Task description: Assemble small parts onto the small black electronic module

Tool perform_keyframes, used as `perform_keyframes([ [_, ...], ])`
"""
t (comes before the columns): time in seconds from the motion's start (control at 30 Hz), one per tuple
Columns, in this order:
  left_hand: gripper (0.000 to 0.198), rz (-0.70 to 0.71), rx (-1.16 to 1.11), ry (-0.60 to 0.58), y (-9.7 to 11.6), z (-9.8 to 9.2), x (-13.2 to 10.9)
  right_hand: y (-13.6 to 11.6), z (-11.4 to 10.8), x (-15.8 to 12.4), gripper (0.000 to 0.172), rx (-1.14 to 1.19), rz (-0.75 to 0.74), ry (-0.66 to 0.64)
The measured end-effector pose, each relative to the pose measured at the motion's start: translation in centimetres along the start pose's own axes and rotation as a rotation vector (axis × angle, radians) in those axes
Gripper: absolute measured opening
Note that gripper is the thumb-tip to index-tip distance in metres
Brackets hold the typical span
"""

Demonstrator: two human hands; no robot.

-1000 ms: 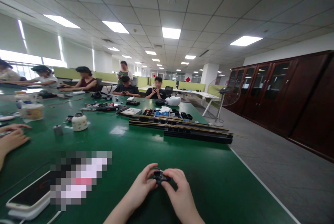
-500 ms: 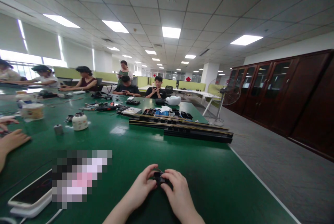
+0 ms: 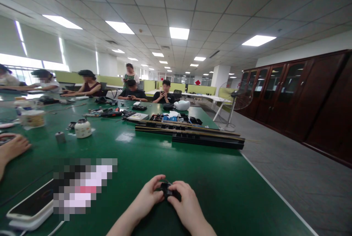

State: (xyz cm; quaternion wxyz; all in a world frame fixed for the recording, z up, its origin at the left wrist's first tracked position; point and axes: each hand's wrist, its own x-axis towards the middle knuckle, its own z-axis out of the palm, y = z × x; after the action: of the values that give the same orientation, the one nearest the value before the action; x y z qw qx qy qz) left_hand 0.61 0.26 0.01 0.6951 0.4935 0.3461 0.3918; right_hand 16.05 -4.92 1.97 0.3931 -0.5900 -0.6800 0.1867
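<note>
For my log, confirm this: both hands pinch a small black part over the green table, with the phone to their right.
Wrong side. The head view shows the phone to the left of the hands. The rest holds: the left hand and right hand pinch the small black part over the green table.

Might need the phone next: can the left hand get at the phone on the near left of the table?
Probably yes, once it lets go. The left hand and right hand both pinch a small black part. The phone lies screen up to the left, its near end uncovered.
</note>
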Motion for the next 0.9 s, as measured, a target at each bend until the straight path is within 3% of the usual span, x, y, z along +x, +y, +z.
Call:
perform_keyframes([
  [0.3, 0.053, -0.03, -0.005, -0.007, -0.1, 0.0, 0.1, -0.1, -0.1, 0.1, 0.025, -0.037, 0.031, -0.066],
  [0.5, 0.055, -0.025, -0.024, 0.027, 0.6, -0.1, -0.2, 0.0, -0.1, 0.0, 0.039, 0.119, -0.019, -0.049],
  [0.7, 0.057, -0.03, -0.017, 0.018, 1.0, -0.2, -0.5, 0.7, 0.3, 0.1, 0.041, 0.165, 0.035, 0.0],
  [0.9, 0.058, 0.071, 0.249, 0.014, 0.3, -0.6, -0.1, 1.0, 0.4, 0.2, 0.04, 0.171, 0.059, 0.021],
])
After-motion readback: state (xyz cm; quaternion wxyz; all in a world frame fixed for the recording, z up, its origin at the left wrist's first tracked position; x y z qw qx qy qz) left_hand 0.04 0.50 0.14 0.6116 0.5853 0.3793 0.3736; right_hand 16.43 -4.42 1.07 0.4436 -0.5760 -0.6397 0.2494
